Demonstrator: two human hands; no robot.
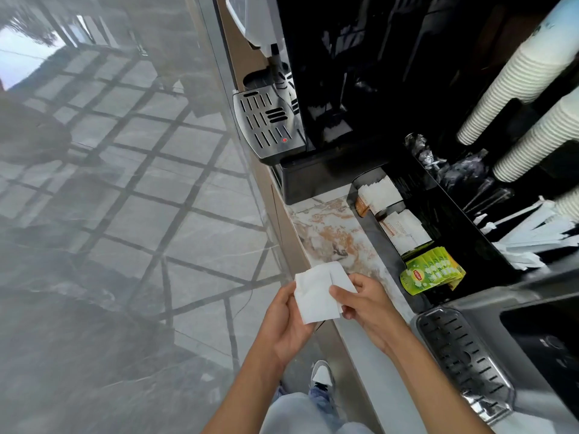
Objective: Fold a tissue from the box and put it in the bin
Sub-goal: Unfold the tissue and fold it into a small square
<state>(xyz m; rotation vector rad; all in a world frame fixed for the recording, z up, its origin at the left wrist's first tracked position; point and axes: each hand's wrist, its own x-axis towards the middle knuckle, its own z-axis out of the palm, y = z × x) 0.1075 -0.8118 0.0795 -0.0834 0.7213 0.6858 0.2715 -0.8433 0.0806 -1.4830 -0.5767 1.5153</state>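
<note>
A white tissue (316, 292), folded into a rough rectangle, is held in front of me above the counter's front edge. My left hand (286, 324) grips its left side from below. My right hand (365, 303) pinches its right edge with thumb and fingers. No tissue box and no bin are in view.
A marble counter (332, 233) runs along the right. On it stand a black coffee machine with a metal drip tray (266, 123), a black organiser with sachets and green tea bags (430, 272), stacked paper cups (513, 89), and a second drip tray (463, 355). Grey tiled floor (125, 214) lies to the left.
</note>
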